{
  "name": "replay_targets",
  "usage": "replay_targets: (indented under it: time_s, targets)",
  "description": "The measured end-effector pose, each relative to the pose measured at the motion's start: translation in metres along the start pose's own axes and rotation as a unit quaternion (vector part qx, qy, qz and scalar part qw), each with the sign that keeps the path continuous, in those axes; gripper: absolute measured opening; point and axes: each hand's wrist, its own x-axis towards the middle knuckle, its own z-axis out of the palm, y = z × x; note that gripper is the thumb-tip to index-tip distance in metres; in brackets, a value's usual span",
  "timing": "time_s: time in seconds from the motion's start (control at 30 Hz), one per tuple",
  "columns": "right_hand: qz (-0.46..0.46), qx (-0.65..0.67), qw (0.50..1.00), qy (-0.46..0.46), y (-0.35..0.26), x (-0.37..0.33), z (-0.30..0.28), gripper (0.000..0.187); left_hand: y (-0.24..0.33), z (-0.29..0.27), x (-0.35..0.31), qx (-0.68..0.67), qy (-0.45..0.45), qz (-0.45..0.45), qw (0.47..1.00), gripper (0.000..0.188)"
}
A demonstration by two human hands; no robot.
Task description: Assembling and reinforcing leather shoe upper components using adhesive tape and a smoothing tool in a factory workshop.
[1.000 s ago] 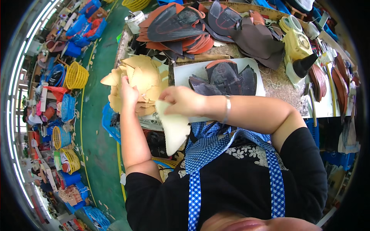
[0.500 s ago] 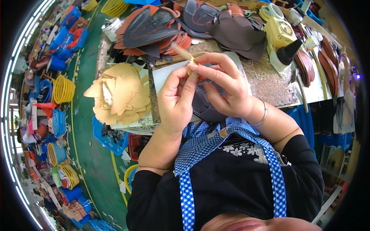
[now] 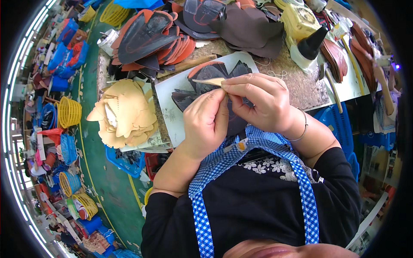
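Apron cloth (image 3: 215, 167) in blue and white check comes nearest, over a black top, presumably worn to keep smears off. Just beyond it, the left hand (image 3: 202, 122) and the right hand (image 3: 262, 101) come together, thumbs and fingertips clamped on one end of a cream piece (image 3: 208, 81). That piece is held up nearly edge-on, pointing left (its face barely shows), probably so that the fingers cover only its end. Below it, dark pieces (image 3: 206, 71) lie fanned on a white board (image 3: 170, 116), which likely gives a smooth surface. To the left, a pile of cream pieces (image 3: 129, 103) sits by the corner of the table (image 3: 301, 88), seemingly for easy reach. Farther off, dark, orange-edged pieces (image 3: 144, 38) and brown pieces (image 3: 251, 28) overlap, apparently parked clear of the hands, with a black cone (image 3: 312, 43) to their right. Across the green floor (image 3: 105, 185) stands a yellow basket (image 3: 69, 112).
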Motion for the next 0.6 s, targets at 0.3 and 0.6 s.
replay_targets:
  time_s: [0.3,0.6]
  targets:
    - [0.388,0.423,0.811,0.113,0.001,-0.014,0.02,0.007,-0.012,0.018,0.0,-0.498,0.042,-0.156,0.852,0.016]
    - [0.579,0.547,0.594,0.117,0.029,-0.028,0.017,0.025,-0.023,0.013,-0.009,-0.529,0.02,-0.306,0.792,0.024]
